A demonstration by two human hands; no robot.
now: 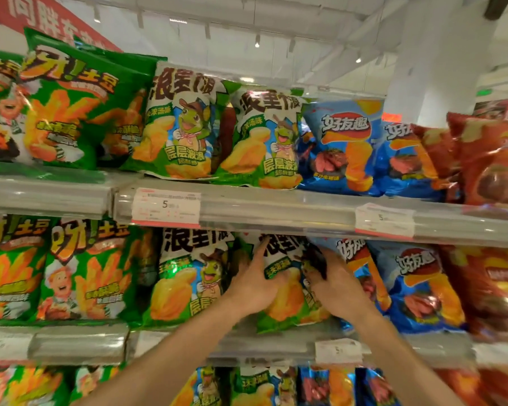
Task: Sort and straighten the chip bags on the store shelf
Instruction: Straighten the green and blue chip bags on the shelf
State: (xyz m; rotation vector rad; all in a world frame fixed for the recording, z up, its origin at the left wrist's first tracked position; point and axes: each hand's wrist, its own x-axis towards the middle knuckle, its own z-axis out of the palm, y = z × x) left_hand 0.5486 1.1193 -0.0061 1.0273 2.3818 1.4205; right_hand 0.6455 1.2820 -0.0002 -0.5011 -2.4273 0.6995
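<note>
On the middle shelf, a green and white chip bag with a turtle cartoon [288, 303] stands between my two hands. My left hand [254, 281] presses flat on its left side, fingers spread and reaching up its front. My right hand [330, 284] grips its right edge, fingers curled around it, next to a blue chip bag [361, 268]. A matching turtle bag [185, 282] stands just to the left. The upper part of the held bag is hidden behind the shelf rail.
The top shelf [276, 209] carries green fries bags [71, 112], turtle bags [264, 139], blue bags [343, 148] and red bags [487, 162]. The middle shelf has green bags [79, 273] left, blue [423, 288] and red [493, 288] right. Price tags [166, 207] hang on the rails.
</note>
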